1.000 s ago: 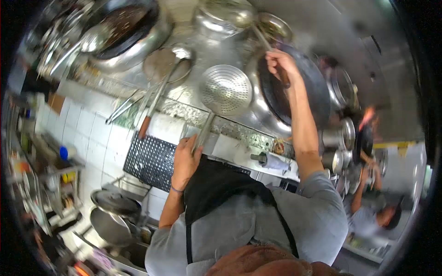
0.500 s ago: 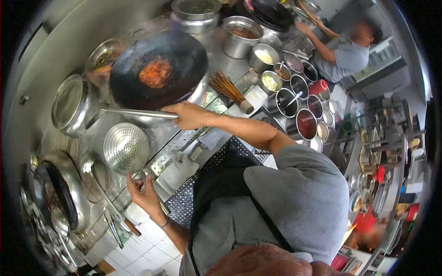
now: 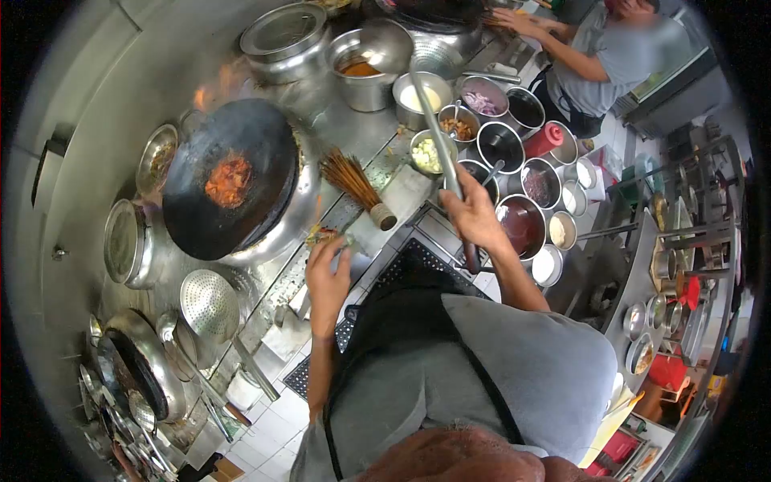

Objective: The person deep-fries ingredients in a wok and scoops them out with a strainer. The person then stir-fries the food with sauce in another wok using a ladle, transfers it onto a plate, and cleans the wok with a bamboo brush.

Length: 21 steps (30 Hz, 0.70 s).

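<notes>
My right hand [image 3: 470, 213] is wrapped round the handle of a long metal ladle [image 3: 434, 120]. Its bowl is over the pots at the back, beside a steel pot of orange liquid [image 3: 360, 71]. My left hand [image 3: 326, 281] is raised near the front edge of the stove, fingers loosely bent and apart, with nothing visible in it. A black wok [image 3: 189, 205] sits tilted on a steel burner ring, with a reddish-orange mass of food [image 3: 229, 181] inside. To the left of my left hand, a perforated strainer [image 3: 209, 304] lies with its handle toward me.
A bamboo brush [image 3: 349, 178] lies right of the wok. Several ingredient pots stand at right, including dark red sauce [image 3: 520, 229] and a red bottle [image 3: 546, 138]. Flames [image 3: 218, 87] rise behind the wok. A second wok [image 3: 132, 373] stands at left. A co-worker [image 3: 602, 60] works at upper right.
My right hand has moved from beside the wok to the pots at right, the metal handle now pointing away from me. My left hand has left the strainer's handle area and risen toward the wok.
</notes>
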{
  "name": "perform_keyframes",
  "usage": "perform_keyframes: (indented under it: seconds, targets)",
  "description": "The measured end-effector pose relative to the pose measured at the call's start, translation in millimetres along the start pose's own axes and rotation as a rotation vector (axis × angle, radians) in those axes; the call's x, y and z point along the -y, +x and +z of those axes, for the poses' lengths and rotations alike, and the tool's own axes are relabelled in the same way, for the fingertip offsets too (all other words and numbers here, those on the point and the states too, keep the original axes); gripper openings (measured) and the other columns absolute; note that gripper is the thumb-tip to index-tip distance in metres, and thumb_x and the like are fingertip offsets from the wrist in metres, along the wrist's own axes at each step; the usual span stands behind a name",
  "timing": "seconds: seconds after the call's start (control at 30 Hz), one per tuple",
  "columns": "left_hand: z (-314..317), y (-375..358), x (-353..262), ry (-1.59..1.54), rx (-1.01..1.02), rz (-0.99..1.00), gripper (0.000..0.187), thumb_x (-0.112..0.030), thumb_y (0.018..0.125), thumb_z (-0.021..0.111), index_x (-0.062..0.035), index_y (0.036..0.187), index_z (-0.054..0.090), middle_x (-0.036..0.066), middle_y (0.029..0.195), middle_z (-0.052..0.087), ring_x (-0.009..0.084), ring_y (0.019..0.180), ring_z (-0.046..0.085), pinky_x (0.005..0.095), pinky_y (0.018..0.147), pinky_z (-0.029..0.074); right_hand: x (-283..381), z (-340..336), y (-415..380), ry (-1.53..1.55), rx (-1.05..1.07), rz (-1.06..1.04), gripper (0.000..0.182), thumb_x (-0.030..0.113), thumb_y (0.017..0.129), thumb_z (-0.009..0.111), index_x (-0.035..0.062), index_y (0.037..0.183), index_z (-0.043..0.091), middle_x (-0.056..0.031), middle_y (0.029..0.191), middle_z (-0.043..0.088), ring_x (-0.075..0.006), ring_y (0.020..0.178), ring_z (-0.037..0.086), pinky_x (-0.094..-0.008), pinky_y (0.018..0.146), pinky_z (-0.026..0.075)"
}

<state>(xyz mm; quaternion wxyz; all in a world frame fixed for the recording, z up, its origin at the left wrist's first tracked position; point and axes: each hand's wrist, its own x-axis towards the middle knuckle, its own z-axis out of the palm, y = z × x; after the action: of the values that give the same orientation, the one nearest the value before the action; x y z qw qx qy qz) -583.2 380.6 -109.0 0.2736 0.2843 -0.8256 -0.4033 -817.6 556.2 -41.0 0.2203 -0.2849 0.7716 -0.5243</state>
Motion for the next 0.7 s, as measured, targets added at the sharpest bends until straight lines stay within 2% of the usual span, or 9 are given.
perform_keyframes:
  seconds: [0.07,0.1,0.17,0.3,0.37,0.5,0.53,0.67,0.7]
  targets:
    - [41.7,44.9,-8.9,0.093,0.060,0.150,0.027,-0.007,0.085,0.066,0.0009,0.110,0.065,0.018,0.107,0.064,0.0344,0.100,0.060,0.0392,0.090,0.046,-12.9,-27.2,12.0,-0.269,-0.102,0.041,0.056,0.008,0.085,0.061,-0.0036,0.137,0.043,-0.0300,0.088,0.065,-0.0402,0.080,0.069,-0.0460,0.076,0.052]
    - [64.1,70.2,-12.5,0.147,0.060,0.251,0.029,-0.008,0.085,0.066,0.0003,0.113,0.064,0.019,0.111,0.063,0.0358,0.104,0.059,0.0409,0.093,0.045,-27.4,-35.7,19.6,-0.294,-0.131,-0.009,0.052,0.008,0.084,0.060,-0.0046,0.133,0.046,-0.0349,0.092,0.062,-0.0491,0.095,0.063,-0.0503,0.081,0.049]
    - [121.9,124.5,10.1,0.263,0.070,0.381,0.041,-0.007,0.084,0.064,-0.0020,0.124,0.059,0.019,0.123,0.058,0.0385,0.114,0.053,0.0427,0.097,0.043,-61.6,-49.4,37.5,-0.441,-0.185,-0.125,0.047,0.007,0.084,0.059,-0.0060,0.127,0.047,-0.0362,0.095,0.061,-0.0515,0.097,0.058,-0.0540,0.082,0.048]
    - [207.2,222.7,10.7,0.561,0.155,0.365,0.050,-0.007,0.088,0.051,-0.0102,0.137,0.049,0.014,0.147,0.042,0.0424,0.128,0.042,0.0568,0.104,0.036,-86.0,-62.1,57.7,-0.471,-0.150,-0.079,0.049,0.006,0.084,0.061,-0.0075,0.129,0.047,-0.0366,0.095,0.061,-0.0502,0.097,0.060,-0.0528,0.082,0.048]
    - [235.8,256.1,19.5,0.604,0.179,0.392,0.049,-0.009,0.090,0.047,-0.0129,0.139,0.048,0.011,0.150,0.039,0.0426,0.133,0.037,0.0616,0.105,0.032,-88.8,-66.4,62.2,-0.480,-0.118,-0.045,0.053,0.007,0.083,0.063,-0.0093,0.131,0.047,-0.0368,0.096,0.061,-0.0471,0.097,0.062,-0.0478,0.081,0.051]
    - [259.6,289.2,33.0,0.736,0.361,0.380,0.051,-0.012,0.092,0.045,-0.0162,0.142,0.045,0.006,0.153,0.035,0.0424,0.139,0.029,0.0654,0.108,0.027,-96.2,-72.0,57.1,-0.564,-0.114,-0.130,0.052,0.006,0.084,0.062,-0.0081,0.131,0.047,-0.0359,0.095,0.062,-0.0470,0.097,0.062,-0.0484,0.081,0.051]
    - [262.2,288.1,39.7,0.723,0.356,0.381,0.052,-0.012,0.091,0.045,-0.0163,0.143,0.044,0.005,0.154,0.035,0.0423,0.140,0.029,0.0657,0.108,0.027,-90.5,-81.7,53.1,-0.481,-0.006,-0.059,0.056,0.004,0.083,0.060,-0.0075,0.135,0.041,-0.0362,0.098,0.061,-0.0506,0.098,0.060,-0.0528,0.086,0.048]
    - [264.1,284.4,44.3,0.724,0.363,0.384,0.054,-0.014,0.091,0.047,-0.0170,0.145,0.042,0.003,0.155,0.034,0.0420,0.140,0.027,0.0664,0.108,0.026,-96.1,-82.6,56.1,-0.458,-0.071,-0.149,0.056,0.002,0.082,0.059,-0.0068,0.135,0.040,-0.0358,0.100,0.061,-0.0503,0.098,0.059,-0.0529,0.086,0.047]
    - [265.1,282.3,43.5,0.735,0.367,0.374,0.054,-0.015,0.091,0.047,-0.0172,0.145,0.041,0.003,0.155,0.034,0.0420,0.141,0.027,0.0664,0.108,0.025,-89.1,-77.1,60.3,-0.487,-0.059,-0.064,0.054,0.002,0.082,0.058,-0.0063,0.133,0.044,-0.0366,0.102,0.061,-0.0502,0.100,0.059,-0.0526,0.088,0.047]
